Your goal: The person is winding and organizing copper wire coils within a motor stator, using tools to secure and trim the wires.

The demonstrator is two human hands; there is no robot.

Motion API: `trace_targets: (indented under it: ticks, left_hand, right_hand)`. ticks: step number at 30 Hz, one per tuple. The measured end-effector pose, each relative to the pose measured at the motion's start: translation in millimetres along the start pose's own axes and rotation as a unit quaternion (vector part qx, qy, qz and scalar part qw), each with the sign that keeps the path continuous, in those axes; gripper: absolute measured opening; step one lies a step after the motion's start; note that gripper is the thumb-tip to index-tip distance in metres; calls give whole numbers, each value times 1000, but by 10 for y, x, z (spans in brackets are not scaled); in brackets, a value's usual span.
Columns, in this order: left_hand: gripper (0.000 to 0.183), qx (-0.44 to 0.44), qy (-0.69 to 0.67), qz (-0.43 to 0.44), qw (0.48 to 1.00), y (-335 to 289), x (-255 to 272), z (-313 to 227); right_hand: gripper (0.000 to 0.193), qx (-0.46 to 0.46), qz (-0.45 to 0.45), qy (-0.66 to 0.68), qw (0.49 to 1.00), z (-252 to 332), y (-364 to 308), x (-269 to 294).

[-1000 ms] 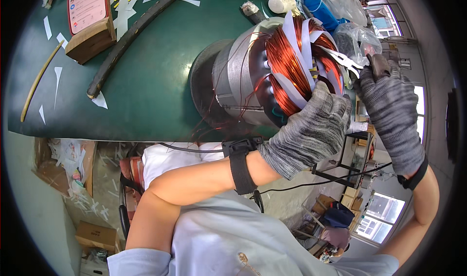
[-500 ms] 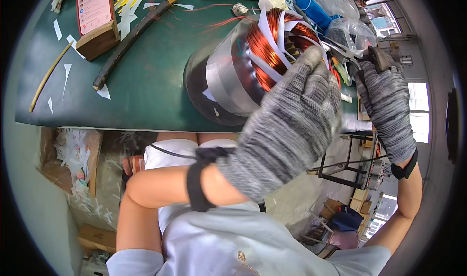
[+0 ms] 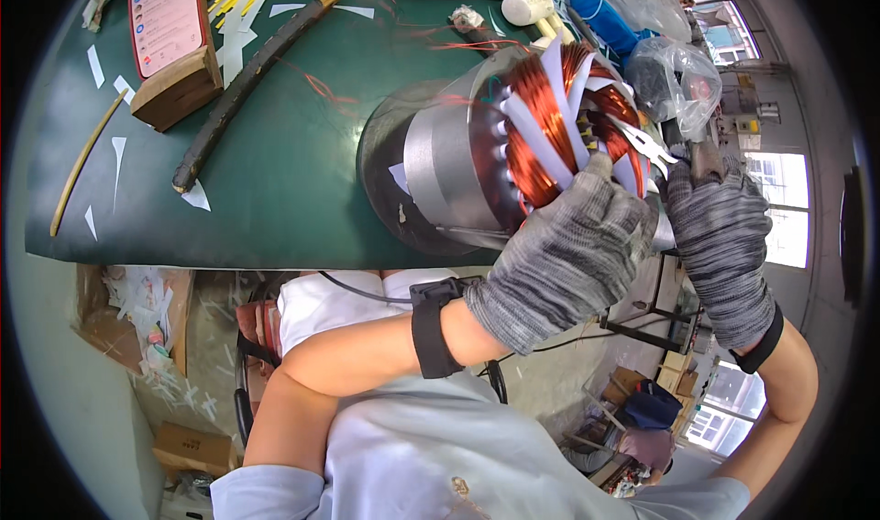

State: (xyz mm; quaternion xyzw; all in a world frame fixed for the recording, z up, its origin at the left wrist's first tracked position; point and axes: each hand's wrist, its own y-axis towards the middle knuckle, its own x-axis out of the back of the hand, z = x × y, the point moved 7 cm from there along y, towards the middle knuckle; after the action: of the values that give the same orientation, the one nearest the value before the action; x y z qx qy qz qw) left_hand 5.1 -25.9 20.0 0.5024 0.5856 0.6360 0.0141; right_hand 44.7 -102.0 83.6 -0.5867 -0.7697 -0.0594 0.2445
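A metal motor stator (image 3: pixel 449 158) lies on its side on the green bench, its open end turned to the right. Copper windings (image 3: pixel 536 94) ring that end, crossed by white insulation strips (image 3: pixel 541 135). My left hand (image 3: pixel 577 254), in a grey knit glove, curls its fingers against the lower edge of the windings; whatever is under the fingertips is hidden. To its right my right hand (image 3: pixel 720 236), gloved alike, is closed around the dark handles of what look like scissors (image 3: pixel 649 144). Their shiny metal part points at the winding's opening.
On the green bench (image 3: pixel 275 217) lie a dark stick (image 3: pixel 261 80), a wooden block (image 3: pixel 179 89) propping a phone (image 3: pixel 165 16), a thin curved strip (image 3: pixel 87 162) and paper scraps. A white mallet (image 3: pixel 527 8) and plastic bags (image 3: pixel 678 80) are behind the stator. A scrap box (image 3: pixel 128 318) stands below.
My left hand has dropped from the winding's opening to its lower edge. The scissors have shifted lower, with their metal part clearer of the left hand. The white mallet shows more fully.
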Motion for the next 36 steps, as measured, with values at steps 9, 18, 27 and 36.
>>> trace_targets:
  ticks: [9,18,27,36]
  left_hand:
    - [15,-38,-223,28,974,-22,296,350]
    - [27,59,-20,21,998,38,146,5]
    - [28,10,-31,-24,999,-68,94,11]
    - [18,-59,-44,-6,997,-60,112,51]
  right_hand:
    - [27,20,-155,196,968,-302,-84,95]
    - [30,-124,-168,161,965,-278,-117,16]
    - [29,-149,-141,195,959,-343,-203,136]
    - [23,-131,-18,128,983,-127,-42,-7]
